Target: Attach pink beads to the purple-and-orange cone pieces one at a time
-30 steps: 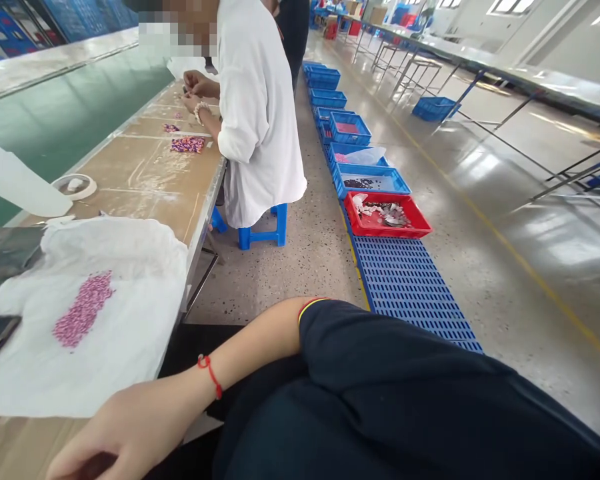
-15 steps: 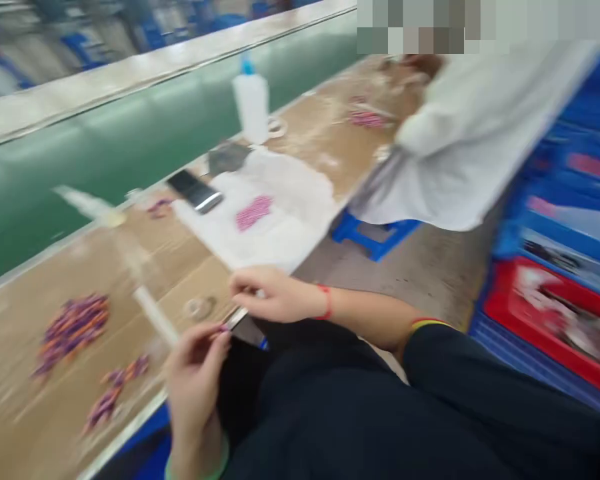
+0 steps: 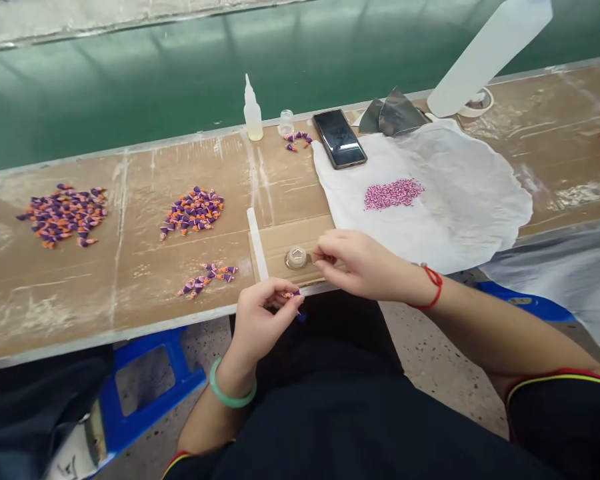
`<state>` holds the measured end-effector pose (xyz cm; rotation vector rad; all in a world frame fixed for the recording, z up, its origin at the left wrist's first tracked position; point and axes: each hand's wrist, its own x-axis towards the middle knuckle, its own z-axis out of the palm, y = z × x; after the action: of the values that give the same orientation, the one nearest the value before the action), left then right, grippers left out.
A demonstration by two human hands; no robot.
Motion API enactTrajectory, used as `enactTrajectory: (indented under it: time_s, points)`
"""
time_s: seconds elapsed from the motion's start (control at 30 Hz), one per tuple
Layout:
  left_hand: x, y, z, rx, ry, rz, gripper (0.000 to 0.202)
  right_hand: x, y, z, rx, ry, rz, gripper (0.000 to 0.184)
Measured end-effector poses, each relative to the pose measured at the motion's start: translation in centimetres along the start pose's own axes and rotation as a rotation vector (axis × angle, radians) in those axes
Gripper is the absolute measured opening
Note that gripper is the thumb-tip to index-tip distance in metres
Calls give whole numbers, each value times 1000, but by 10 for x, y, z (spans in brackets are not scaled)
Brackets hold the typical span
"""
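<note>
My left hand (image 3: pixel 265 320), wearing a green bangle, pinches a tiny purple-and-orange figurine (image 3: pixel 293 293) between thumb and fingertips at the table's front edge. To its right, my right hand (image 3: pixel 363 263) is closed in a pinch beside a small clear round pot (image 3: pixel 297 257); what its fingers hold is too small to make out. The pot rests on a piece of cardboard (image 3: pixel 280 237), next to a white flat strip (image 3: pixel 258 243). Similar figurines lie left in a small group (image 3: pixel 209 279) and two larger piles, one nearer (image 3: pixel 194 210) and one farther left (image 3: pixel 65 213).
Pink bits (image 3: pixel 394 193) lie on a white cloth (image 3: pixel 445 227), with a phone (image 3: pixel 339 139) at its edge. Behind stand a nozzle bottle (image 3: pixel 253 120), a large white bottle (image 3: pixel 490 57) and a tape roll (image 3: pixel 480 103). Blue stools (image 3: pixel 147 387) sit below the table.
The view has swung, showing the table more squarely and less of the co-worker at right. My left hand keeps its pinch; my right hand is now beside the clear pot.
</note>
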<state>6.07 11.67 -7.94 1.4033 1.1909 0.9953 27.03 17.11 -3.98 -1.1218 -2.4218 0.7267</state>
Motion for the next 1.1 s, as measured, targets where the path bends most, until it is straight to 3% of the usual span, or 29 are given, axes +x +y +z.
enactTrajectory:
  time_s: [0.2,0.4,1.1]
  points:
    - [8,-5,-3,-110,59,-66,2,31,7,-7,-265,-166,10,11]
    - [11,-5,-6,-132,30,-70,2,40,3,-11,-382,-289,22,17]
    - [7,-12,-4,-144,55,-50,1,39,3,-6,-421,-267,-4,10]
